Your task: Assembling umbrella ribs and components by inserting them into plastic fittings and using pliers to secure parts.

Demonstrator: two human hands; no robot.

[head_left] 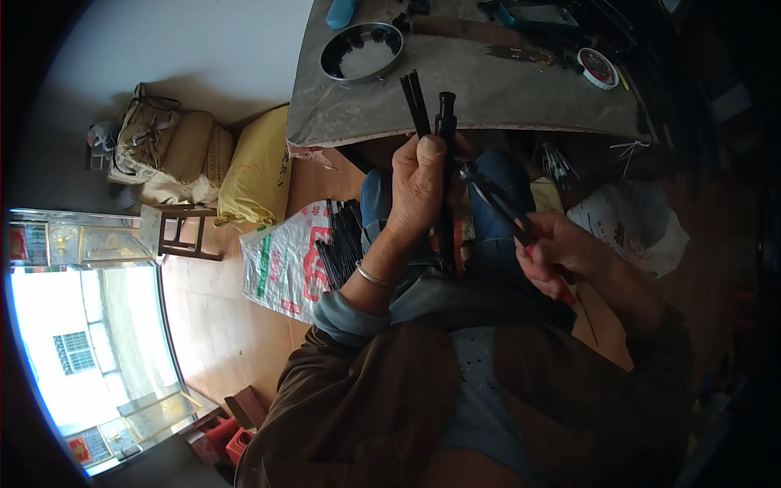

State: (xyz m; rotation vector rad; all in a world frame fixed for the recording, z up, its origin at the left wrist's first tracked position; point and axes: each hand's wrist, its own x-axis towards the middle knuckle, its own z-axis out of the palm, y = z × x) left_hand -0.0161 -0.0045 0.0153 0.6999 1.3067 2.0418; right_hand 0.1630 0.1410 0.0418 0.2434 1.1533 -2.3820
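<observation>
My left hand (417,180) is closed round several thin black strips (413,99), which stick up past the thumb. Beside them, against the same hand, stands a thicker black rod (446,112) with a knobbed top; its lower part runs down between my knees. My right hand (557,250) grips a pair of pliers (498,201) with red handles. The pliers' jaws are close to the black rod, just right of my left hand. Whether the jaws touch or pinch anything is too small to tell.
Ahead is a grey-covered table (455,102) holding a black-rimmed bowl (327,71), a round tin (598,68) and small parts. More black rods (346,236) lie left on a printed plastic sack (281,264). Beyond are a yellow sack (256,171) and a wooden stool (183,236).
</observation>
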